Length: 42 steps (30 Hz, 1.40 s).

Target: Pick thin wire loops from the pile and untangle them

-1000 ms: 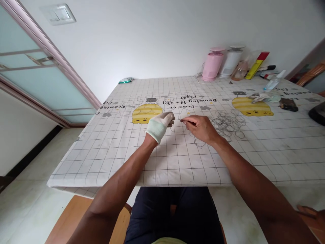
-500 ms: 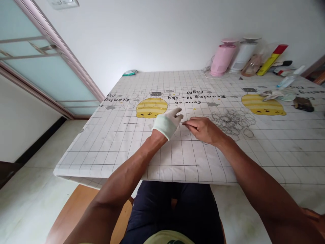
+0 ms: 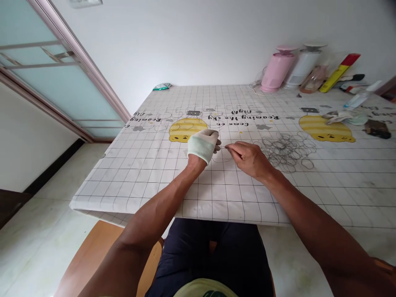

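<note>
My left hand (image 3: pixel 204 144) wears a white knit glove with a pale green cuff. Its fingers are curled in, and whatever they hold is hidden. Bare and just to the right of it, my right hand (image 3: pixel 249 159) pinches thumb and forefinger together; anything in the pinch is too fine to name. A small gap separates the two hands above the table. Beside my right hand lies a tangled pile of thin dark wire-like loops (image 3: pixel 287 150). Farther back, a row of faint thin loops (image 3: pixel 176 111) crosses the printed cloth.
A checked cloth with yellow bear prints covers the table (image 3: pixel 139 189). Along the back right stand a pink cylinder (image 3: pixel 276 70), a white cylinder (image 3: pixel 301 68), a bottle (image 3: pixel 314 80) and a yellow-red box (image 3: pixel 340 73). Another glove (image 3: pixel 346 116) lies near a dark object (image 3: pixel 377 129).
My left hand has turned and curled its fingers, which were stretched toward my right hand. My right hand keeps its pinch. The view has shifted slightly.
</note>
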Motion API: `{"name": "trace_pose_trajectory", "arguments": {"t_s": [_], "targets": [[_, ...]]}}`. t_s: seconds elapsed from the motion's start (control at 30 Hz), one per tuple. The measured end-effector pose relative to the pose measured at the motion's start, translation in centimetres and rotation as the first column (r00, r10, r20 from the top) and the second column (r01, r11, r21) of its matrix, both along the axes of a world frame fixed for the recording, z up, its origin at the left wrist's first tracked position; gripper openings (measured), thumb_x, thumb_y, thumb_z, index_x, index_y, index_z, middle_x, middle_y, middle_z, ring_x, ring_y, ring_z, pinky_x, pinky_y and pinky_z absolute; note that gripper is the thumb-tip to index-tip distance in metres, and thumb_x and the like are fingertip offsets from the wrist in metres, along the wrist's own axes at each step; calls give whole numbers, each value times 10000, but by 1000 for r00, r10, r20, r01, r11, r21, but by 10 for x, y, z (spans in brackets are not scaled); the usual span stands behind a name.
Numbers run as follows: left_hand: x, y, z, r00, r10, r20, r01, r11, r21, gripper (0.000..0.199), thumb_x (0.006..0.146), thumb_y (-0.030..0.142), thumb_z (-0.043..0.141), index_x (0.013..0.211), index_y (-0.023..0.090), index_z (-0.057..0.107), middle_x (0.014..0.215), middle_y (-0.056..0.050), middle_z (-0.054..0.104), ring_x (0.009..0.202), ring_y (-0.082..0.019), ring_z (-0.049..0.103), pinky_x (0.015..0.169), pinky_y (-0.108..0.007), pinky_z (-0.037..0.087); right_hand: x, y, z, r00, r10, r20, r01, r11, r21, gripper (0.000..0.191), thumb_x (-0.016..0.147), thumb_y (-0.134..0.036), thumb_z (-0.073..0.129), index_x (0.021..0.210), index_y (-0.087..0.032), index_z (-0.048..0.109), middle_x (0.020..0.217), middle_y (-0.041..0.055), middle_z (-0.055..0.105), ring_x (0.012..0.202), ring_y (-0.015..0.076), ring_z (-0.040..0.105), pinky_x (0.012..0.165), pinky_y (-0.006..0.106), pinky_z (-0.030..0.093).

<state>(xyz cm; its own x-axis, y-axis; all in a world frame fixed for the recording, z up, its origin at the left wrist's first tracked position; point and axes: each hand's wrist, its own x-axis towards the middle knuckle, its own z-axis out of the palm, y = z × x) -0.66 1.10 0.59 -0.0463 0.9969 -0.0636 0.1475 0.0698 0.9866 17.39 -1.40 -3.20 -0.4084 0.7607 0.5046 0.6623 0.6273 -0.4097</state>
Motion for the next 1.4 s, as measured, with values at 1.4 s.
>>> {"name": "trace_pose_trajectory", "arguments": {"t_s": [1.4], "targets": [[2, -5, -6, 902, -256, 348, 334, 924, -187, 257, 1025, 362, 596, 954, 138, 699, 784, -88, 746, 613, -160, 678, 671, -327, 572, 14, 10, 17, 805, -157, -573, -95, 918, -385, 288, 942, -452, 705, 1038, -186, 759, 727, 35, 724, 618, 166, 662, 579, 301, 568]]}}
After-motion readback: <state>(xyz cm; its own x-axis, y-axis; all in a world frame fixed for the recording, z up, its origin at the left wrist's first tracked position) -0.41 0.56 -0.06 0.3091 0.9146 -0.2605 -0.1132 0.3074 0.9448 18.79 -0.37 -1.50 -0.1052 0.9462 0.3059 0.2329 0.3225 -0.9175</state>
